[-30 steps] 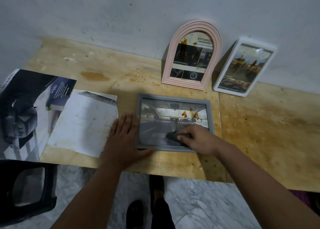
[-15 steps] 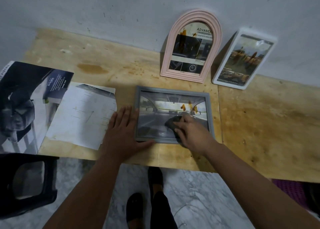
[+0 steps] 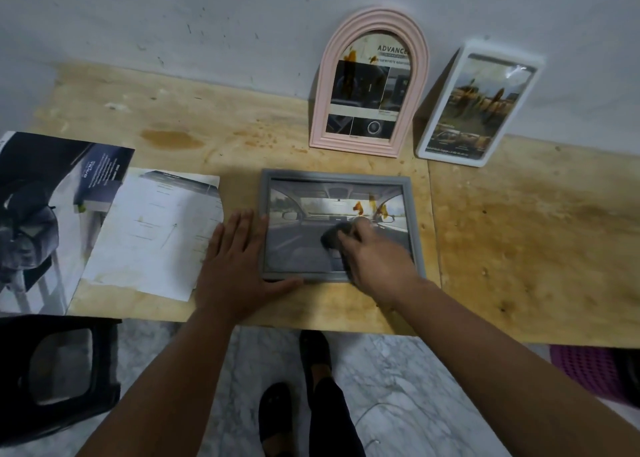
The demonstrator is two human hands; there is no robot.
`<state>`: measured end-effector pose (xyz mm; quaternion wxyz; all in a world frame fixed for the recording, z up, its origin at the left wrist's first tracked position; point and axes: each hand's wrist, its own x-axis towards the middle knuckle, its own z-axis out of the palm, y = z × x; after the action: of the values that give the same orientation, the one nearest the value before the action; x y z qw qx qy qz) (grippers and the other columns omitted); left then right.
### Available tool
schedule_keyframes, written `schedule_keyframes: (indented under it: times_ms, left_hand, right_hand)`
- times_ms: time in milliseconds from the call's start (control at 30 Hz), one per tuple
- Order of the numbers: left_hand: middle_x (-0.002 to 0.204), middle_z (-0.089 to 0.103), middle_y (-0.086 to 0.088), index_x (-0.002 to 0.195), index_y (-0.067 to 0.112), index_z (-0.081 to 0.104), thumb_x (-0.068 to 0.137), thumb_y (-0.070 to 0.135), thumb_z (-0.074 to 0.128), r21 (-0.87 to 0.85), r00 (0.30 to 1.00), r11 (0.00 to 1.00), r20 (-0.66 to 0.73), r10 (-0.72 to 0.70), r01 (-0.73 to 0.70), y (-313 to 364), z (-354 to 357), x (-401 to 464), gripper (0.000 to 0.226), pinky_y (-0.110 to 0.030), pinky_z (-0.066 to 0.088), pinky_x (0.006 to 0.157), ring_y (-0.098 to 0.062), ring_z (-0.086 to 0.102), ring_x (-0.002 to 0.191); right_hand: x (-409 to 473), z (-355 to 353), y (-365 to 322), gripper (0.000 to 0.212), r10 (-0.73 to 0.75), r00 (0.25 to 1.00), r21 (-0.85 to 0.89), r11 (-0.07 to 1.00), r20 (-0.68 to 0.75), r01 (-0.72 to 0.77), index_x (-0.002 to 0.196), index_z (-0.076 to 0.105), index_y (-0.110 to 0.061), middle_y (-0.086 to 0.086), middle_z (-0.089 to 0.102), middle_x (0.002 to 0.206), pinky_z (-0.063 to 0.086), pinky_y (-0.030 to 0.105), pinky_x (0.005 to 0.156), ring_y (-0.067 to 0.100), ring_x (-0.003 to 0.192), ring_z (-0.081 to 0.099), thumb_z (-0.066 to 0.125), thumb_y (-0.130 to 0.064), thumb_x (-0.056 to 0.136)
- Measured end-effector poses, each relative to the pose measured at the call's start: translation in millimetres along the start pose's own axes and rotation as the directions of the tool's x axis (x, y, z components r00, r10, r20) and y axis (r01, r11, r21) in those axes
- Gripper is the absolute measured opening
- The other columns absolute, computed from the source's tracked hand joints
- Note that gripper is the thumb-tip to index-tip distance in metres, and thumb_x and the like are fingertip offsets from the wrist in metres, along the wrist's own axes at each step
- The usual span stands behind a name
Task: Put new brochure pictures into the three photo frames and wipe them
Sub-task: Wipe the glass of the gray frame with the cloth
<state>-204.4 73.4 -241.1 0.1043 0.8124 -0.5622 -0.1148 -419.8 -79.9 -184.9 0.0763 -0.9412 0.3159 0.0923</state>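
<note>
One grey frame (image 3: 337,179) (lying flat), left hand (image 3: 239,259) spread at its left edge, right hand (image 3: 375,254) pinching dark cloth (image 3: 334,236) on its glass.

A plain domestic room or makeshift home workspace is suggested by a stained plywood tabletop (image 3: 180,124) set against a scuffed white plastered wall (image 3: 173,16), a marble-patterned floor (image 3: 398,380) and a black plastic stool (image 3: 59,373) beside it.
</note>
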Motion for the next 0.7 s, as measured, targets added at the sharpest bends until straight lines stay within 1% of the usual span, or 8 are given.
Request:
schedule_keyframes:
  times_ms: [67, 133, 233, 300, 367, 500, 633, 700]
  left_hand:
    - [0.173, 0.004, -0.008, 0.165, 0.021, 0.003, 0.073, 0.1, 0.034, 0.005, 1.0, 1.0, 0.004, 0.0, 0.0, 0.5, -0.5, 0.4, 0.126, -0.048, 0.006, 0.129, -0.024, -0.002, 0.16]
    - [0.173, 0.004, -0.008, 0.165, 0.02, 0.002, 0.073, 0.101, 0.033, 0.013, 1.0, 1.0, 0.005, -0.004, 0.004, 0.4, -0.8, 0.7, 0.126, -0.048, 0.006, 0.129, -0.024, -0.002, 0.16]
    - [0.173, 0.005, -0.008, 0.165, 0.021, 0.002, 0.073, 0.101, 0.034, 0.011, 1.0, 1.0, -0.001, -0.002, 0.002, 0.0, -0.5, 0.3, 0.126, -0.048, 0.008, 0.129, -0.023, -0.001, 0.16]
    - [0.172, 0.008, -0.008, 0.165, 0.021, 0.005, 0.072, 0.101, 0.035, 0.01, 1.0, 1.0, -0.009, -0.005, 0.005, 0.4, -1.0, -0.4, 0.126, -0.048, 0.009, 0.129, -0.024, 0.001, 0.16]
    - [0.172, 0.011, -0.008, 0.165, 0.021, 0.007, 0.071, 0.101, 0.037, 0.005, 1.0, 1.0, -0.015, -0.007, 0.007, 1.1, -1.1, -0.4, 0.126, -0.049, 0.01, 0.129, -0.024, 0.004, 0.16]
    - [0.172, 0.011, -0.008, 0.165, 0.021, 0.01, 0.071, 0.102, 0.035, 0.002, 1.0, 1.0, -0.01, -0.012, 0.012, 1.9, -2.3, 0.5, 0.126, -0.049, 0.012, 0.128, -0.023, 0.004, 0.16]
    - [0.173, 0.009, -0.006, 0.165, 0.022, 0.009, 0.07, 0.103, 0.033, -0.001, 1.0, 1.0, 0.005, -0.017, 0.017, 1.5, -4.0, 0.0, 0.127, -0.048, 0.01, 0.129, -0.022, 0.001, 0.16]
    - [0.173, 0.008, -0.007, 0.165, 0.021, 0.009, 0.07, 0.103, 0.033, -0.004, 1.0, 1.0, 0.006, -0.017, 0.017, 0.9, -4.3, 0.1, 0.127, -0.048, 0.008, 0.129, -0.023, 0.001, 0.16]
  right_hand:
    - [-17.5, -5.7, -2.6, 0.038, -0.067, 0.995, 0.084, 0.995, 0.078, 0.061, 0.137, 0.058, -0.018, 0.009, 0.048, 0.123, 0.054, 0.041, 0.063, 0.03, 0.079, 0.062, 0.054, -0.028, 0.1]
    - [-15.0, -21.4, 8.1, 0.035, -0.099, 0.986, 0.276, 0.96, 0.136, 0.058, 0.135, 0.063, -0.02, 0.005, 0.049, 0.121, 0.054, 0.043, 0.081, 0.027, 0.094, 0.06, 0.049, -0.027, 0.104]
    - [23.1, -48.3, 35.9, 0.034, 0.027, 0.998, 0.442, 0.896, 0.051, -0.047, 0.134, 0.066, -0.021, 0.005, 0.053, 0.115, 0.044, 0.032, 0.09, 0.022, 0.104, 0.055, 0.049, -0.021, 0.105]
    - [50.6, -49.9, 53.3, 0.036, 0.176, 0.981, 0.413, 0.902, -0.08, -0.128, 0.137, 0.064, -0.022, 0.005, 0.051, 0.11, 0.043, 0.03, 0.085, 0.023, 0.1, 0.056, 0.05, -0.022, 0.104]
    - [64.5, -36.7, 56.5, 0.038, 0.218, 0.97, 0.285, 0.942, -0.105, -0.18, 0.138, 0.062, -0.023, 0.007, 0.048, 0.116, 0.05, 0.036, 0.084, 0.029, 0.098, 0.059, 0.049, -0.027, 0.103]
    - [43.5, -14.4, 37.9, 0.039, 0.144, 0.989, 0.142, 0.98, -0.026, -0.139, 0.138, 0.059, -0.019, 0.012, 0.046, 0.13, 0.057, 0.048, 0.074, 0.038, 0.087, 0.065, 0.045, -0.03, 0.104]
    - [-2.1, -2.9, 23.6, 0.037, 0.071, 0.997, 0.132, 0.989, -0.003, -0.07, 0.135, 0.062, -0.019, 0.011, 0.046, 0.128, 0.056, 0.044, 0.064, 0.037, 0.077, 0.064, 0.046, -0.031, 0.103]
    - [-15.3, -5.8, 22.6, 0.038, 0.023, 0.997, 0.189, 0.981, 0.07, -0.036, 0.137, 0.062, -0.02, 0.009, 0.045, 0.13, 0.054, 0.038, 0.07, 0.034, 0.085, 0.065, 0.046, -0.03, 0.104]
